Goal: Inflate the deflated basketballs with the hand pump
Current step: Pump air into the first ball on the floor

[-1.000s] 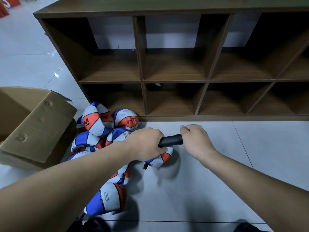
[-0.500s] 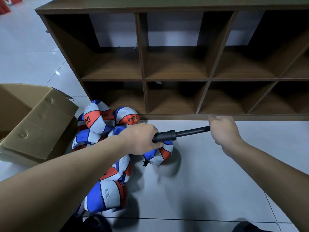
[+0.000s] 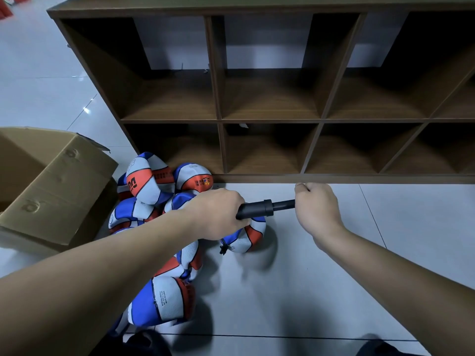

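Hand pump [image 3: 257, 209], held level above the basketballs [image 3: 154, 199] heaped on the floor. My left hand [image 3: 218, 214] wraps its barrel, fingers curled round; my right hand [image 3: 314, 208] fists the handle, plunger partly out, forearms converging.

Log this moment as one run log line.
left hand grips pump barrel | right hand grips pump handle, rod part out | basketball under pump

A brown cubby shelf [image 3: 267, 120] stands on the tiled floor [image 3: 334, 278], cardboard box [image 3: 51, 191] nearby.
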